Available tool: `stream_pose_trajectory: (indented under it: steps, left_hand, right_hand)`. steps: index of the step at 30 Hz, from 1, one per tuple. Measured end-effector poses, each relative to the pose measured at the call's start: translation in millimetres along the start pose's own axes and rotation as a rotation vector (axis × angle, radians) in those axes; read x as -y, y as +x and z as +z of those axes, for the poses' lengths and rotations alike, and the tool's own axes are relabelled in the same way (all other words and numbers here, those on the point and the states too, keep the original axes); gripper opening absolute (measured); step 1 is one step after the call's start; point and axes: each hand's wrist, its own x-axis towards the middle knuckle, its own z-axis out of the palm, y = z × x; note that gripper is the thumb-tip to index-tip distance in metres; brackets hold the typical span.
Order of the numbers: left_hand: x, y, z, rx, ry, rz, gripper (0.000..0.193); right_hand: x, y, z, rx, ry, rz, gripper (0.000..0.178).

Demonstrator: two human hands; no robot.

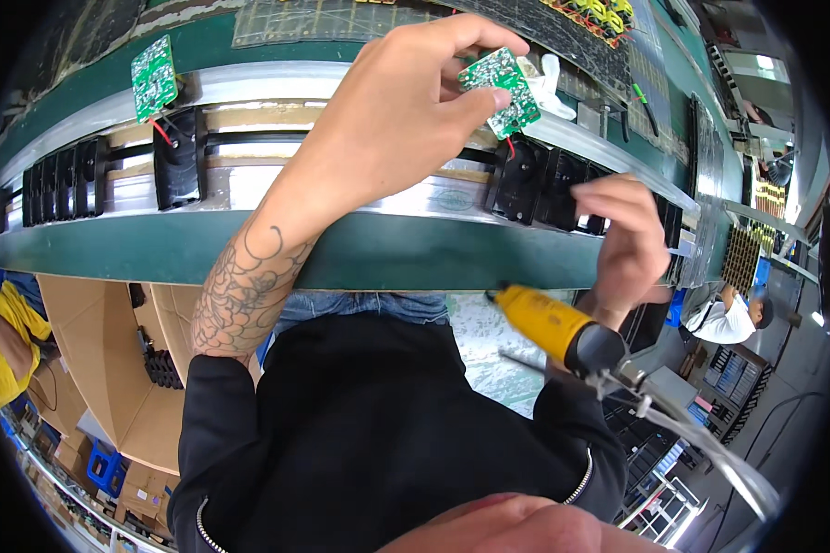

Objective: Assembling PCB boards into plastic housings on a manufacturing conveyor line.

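My left hand pinches a green circuit board by its edges, thumb across its soldered face. A red wire runs from the board down to a black plastic housing on the metal rail. To the right, my right hand is smeared by motion beside more black housings; whether it holds anything is not visible. In front of my right forearm hangs a yellow electric screwdriver. Farther left, a second green circuit board stands tilted above another black housing, with a red wire between them.
Several black housings stand in a row at the left end of the metal rail. A green-edged bench runs across in front of me. Cardboard boxes stand at lower left. Other people are at the left and right.
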Motion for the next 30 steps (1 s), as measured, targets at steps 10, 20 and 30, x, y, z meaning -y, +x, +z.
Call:
stream_pose_trajectory:
  steps: [10,20,30]
  left_hand:
    - [-10.3,13.0,-26.4,0.062,0.223,-0.189,0.038]
    - [-27.8,11.1,-26.2,0.173,0.535,-0.302,0.036]
    - [-0.5,14.3,-9.6,0.178,0.085,0.225,0.033]
  right_hand:
    - [1.2,23.5,43.6,0.378,-1.121,-0.079,0.017]
    - [-0.8,27.3,33.9,0.396,-0.920,-0.019,0.015]
    - [-6.3,46.6,34.3,-0.012,-0.727,0.470,0.009]
